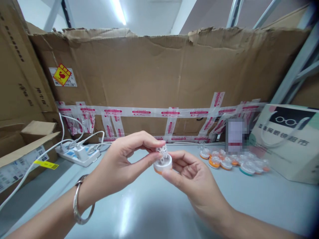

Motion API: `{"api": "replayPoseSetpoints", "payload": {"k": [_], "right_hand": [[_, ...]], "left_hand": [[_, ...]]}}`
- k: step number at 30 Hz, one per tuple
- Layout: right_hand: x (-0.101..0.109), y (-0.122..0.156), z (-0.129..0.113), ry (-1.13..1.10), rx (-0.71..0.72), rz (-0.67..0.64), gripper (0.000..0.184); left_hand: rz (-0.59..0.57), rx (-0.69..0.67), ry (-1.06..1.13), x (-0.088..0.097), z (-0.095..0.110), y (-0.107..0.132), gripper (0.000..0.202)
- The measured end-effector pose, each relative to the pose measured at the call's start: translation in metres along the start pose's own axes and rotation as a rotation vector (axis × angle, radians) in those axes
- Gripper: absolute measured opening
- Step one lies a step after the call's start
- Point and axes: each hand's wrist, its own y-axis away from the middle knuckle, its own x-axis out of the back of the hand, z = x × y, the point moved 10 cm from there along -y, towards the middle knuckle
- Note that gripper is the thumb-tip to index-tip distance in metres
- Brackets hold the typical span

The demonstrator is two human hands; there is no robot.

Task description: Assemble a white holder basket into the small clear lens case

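Note:
In the middle of the head view, my left hand pinches a small clear plastic latticed piece between thumb and fingertips. This piece stands upright at the mouth of a small round white cup with an orange base. My right hand grips that cup from the right, thumb in front and fingers at its side and back. Both hands are raised above the grey table. How deep the latticed piece reaches into the cup is hard to make out.
Similar small containers with orange or teal bases are grouped at the right rear. Beside them stands a paper bag. A white power strip with cables and an open carton are at left. A large cardboard wall closes the back.

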Motion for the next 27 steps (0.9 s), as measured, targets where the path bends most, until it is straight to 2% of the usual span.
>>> {"api": "replayPoseSetpoints", "payload": {"k": [4, 8, 13, 18, 23, 27], "right_hand": [[0.003, -0.003, 0.006, -0.073, -0.057, 0.013, 0.033], [0.006, -0.003, 0.003, -0.117, -0.101, 0.044, 0.035], [0.004, -0.003, -0.002, -0.103, -0.076, 0.014, 0.032], [0.003, -0.003, 0.012, -0.075, -0.114, -0.014, 0.033], [0.007, -0.004, 0.021, -0.052, -0.144, -0.022, 0.030], [0.010, -0.005, 0.022, -0.044, -0.133, -0.003, 0.037]], "left_hand": [[-0.003, 0.028, -0.060, -0.003, -0.007, 0.001, 0.033], [0.059, -0.032, -0.051, 0.004, 0.000, 0.002, 0.049], [0.030, -0.097, -0.081, 0.003, 0.007, 0.004, 0.040], [-0.009, -0.083, -0.105, -0.002, 0.000, 0.002, 0.025], [-0.212, -0.107, -0.159, -0.020, -0.006, 0.001, 0.023], [-0.226, -0.130, -0.186, -0.019, -0.011, 0.004, 0.022]]}}
